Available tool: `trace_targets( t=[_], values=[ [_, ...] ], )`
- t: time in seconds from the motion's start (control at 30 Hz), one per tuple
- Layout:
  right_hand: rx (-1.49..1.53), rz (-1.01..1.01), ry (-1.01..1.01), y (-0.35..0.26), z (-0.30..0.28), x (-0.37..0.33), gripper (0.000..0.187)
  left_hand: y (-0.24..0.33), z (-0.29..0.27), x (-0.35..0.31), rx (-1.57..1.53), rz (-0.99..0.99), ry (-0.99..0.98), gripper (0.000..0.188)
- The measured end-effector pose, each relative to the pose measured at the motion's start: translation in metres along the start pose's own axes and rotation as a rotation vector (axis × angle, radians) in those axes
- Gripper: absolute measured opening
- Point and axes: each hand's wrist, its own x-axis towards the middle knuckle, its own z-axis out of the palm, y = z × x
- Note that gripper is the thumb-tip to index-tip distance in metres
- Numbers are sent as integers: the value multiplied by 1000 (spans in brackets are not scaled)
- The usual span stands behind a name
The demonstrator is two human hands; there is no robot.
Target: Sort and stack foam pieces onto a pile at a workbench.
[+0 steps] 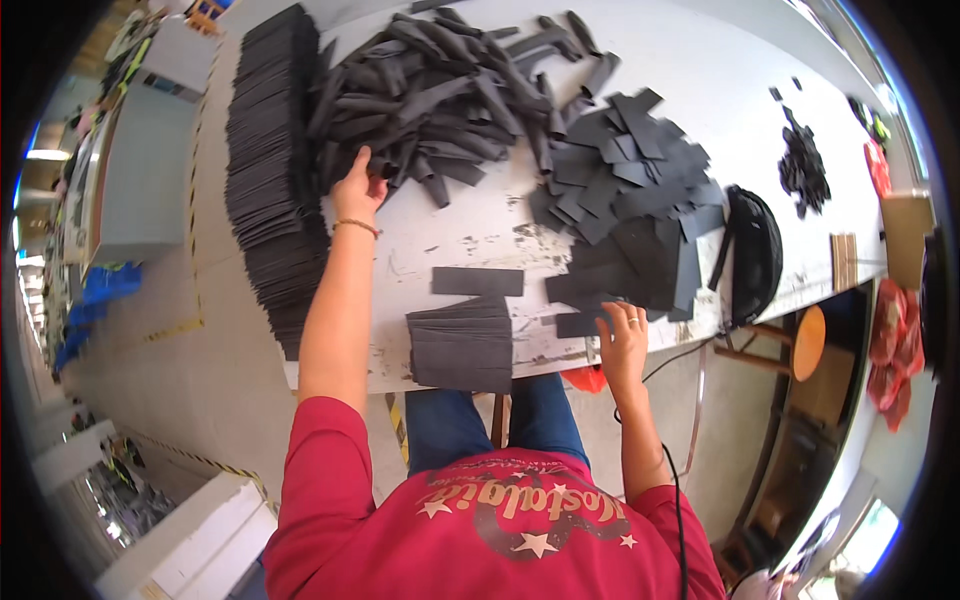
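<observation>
My left hand (359, 190) reaches to the near left side of a heap of dark rolled fabric tubes (420, 85). Its finger and thumb close around the end of one tube; the other fingers are partly hidden. By the table's front edge, my right hand (625, 345) has its fingers apart and slightly bent, beside a pile of flat dark fabric pieces (625, 170). Between my arms lies a neat stack of flat dark pieces (461, 348), with a single dark strip (478, 281) just beyond it.
A long row of tightly packed dark pieces (270, 170) runs along the table's left edge. Right of the flat pieces is a black pouch (755, 255). Small dark scraps (803, 165) lie farther right on the white table (700, 60). A wooden stool (808, 343) stands at the right.
</observation>
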Motion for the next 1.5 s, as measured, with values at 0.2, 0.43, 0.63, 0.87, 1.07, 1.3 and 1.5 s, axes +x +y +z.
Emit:
trace_targets(
  t=[0.2, 0.43, 0.63, 0.87, 1.07, 1.3, 1.5],
  values=[
    [-151, -199, -279, 20, -2, -15, 58, -15, 3, 31, 74, -32, 28, 23],
    [-114, -378, -266, 26, 5, -32, 47, -44, -33, -64, 3, -4, -408, 19],
    [103, -252, 98, 15, 7, -8, 20, -53, -31, -156, -128, -72, -655, 33],
    [188, -143, 75, -5, -2, 45, 17, -52, -28, -197, -252, -59, -667, 28],
    [743, 246, 1, -75, -38, 94, 32, -55, -30, -202, -249, -93, -587, 24],
    [457, -378, -150, -131, -62, 78, 34, -56, -26, -209, -296, -89, -566, 23],
    [371, -491, -65, -140, -61, 92, 36, -54, -25, -214, -264, -103, -604, 22]
  ],
)
